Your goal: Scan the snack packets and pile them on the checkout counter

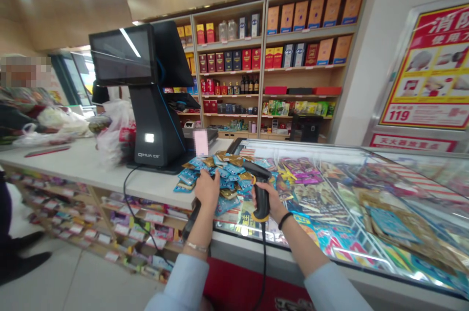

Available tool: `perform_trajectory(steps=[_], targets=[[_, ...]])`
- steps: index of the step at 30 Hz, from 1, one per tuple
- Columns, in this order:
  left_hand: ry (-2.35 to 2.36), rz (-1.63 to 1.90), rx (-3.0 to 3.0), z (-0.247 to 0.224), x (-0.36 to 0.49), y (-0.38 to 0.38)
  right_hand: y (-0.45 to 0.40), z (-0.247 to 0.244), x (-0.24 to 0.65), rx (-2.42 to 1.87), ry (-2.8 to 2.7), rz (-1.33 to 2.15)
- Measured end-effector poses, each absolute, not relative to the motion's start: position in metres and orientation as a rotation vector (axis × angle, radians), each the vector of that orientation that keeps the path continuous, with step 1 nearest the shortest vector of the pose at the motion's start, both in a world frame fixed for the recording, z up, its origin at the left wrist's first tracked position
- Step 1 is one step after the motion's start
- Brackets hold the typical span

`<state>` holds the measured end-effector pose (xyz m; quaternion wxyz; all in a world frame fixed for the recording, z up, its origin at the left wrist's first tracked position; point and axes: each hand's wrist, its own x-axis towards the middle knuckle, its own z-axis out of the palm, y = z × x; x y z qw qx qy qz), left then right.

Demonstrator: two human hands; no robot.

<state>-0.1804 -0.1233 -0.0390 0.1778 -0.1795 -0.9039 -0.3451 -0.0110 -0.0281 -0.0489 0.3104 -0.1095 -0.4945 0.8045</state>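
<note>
Store counter (73,162), barcode scanner (261,197) inside right grip (271,203)

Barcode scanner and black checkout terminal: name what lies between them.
Head view: a heap of blue and gold foil packets on the white counter separates the barcode scanner from the black checkout terminal.

The barcode scanner (261,198) is coloured black with a yellow band. The heaped sachets (223,174) are printed in blue and gold, while the shirt sleeves (183,281) are seen in plain pale blue.
</note>
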Motion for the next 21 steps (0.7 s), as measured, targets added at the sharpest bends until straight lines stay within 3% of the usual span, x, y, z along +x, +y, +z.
perform_trajectory(steps=[5,17,21], targets=[[-2.501,-0.976,-0.569,-0.042,-0.183,-0.122,-0.027,-0.05,-0.01,-0.305,-1.328,2.125],[-2.292,-1.608,-0.944,-0.049,-0.197,-0.122,-0.03,-0.043,-0.009,-0.277,-1.3,2.119],[-2.113,-1.646,-0.95,-0.051,-0.2,-0.121,-0.03,-0.04,-0.008,-0.238,-1.302,2.127]])
